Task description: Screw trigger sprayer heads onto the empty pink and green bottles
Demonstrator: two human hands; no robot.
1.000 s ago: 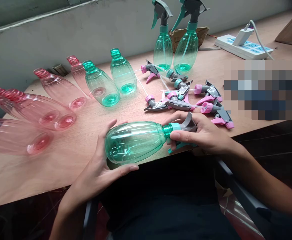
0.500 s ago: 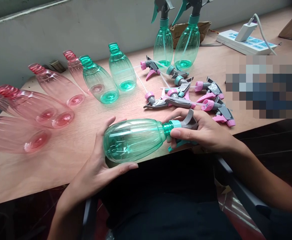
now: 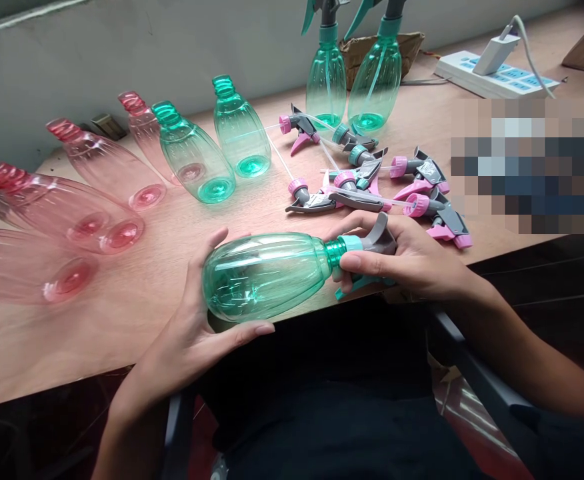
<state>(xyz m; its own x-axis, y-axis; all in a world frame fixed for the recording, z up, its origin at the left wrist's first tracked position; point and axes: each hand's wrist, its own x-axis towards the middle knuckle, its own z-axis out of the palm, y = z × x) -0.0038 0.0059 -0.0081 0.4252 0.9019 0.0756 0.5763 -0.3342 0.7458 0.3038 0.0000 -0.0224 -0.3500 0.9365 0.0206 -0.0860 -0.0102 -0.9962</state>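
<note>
A clear green spray bottle (image 3: 267, 275) lies on its side in the air above the table's front edge, its base toward the left. My left hand (image 3: 197, 320) cups that base, with thumb below and fingers behind. At the neck, my right hand (image 3: 397, 260) grips the grey and teal trigger sprayer (image 3: 378, 239) between thumb and fingers. The sprayer's teal collar sits at the bottle's threaded mouth; how far it is screwed on I cannot tell. Part of the teal trigger shows beneath my right fingers.
Several pink bottles (image 3: 109, 160) and two open green bottles (image 3: 197, 157) stand at the left. Loose trigger sprayers (image 3: 345, 187) lie beyond my right hand. Two green bottles with sprayers (image 3: 326, 80) stand at the back, near a cardboard box (image 3: 412, 50) and a power strip (image 3: 497, 77).
The view has shifted slightly. Both hands keep their hold on the bottle and sprayer, in nearly the same pose.
</note>
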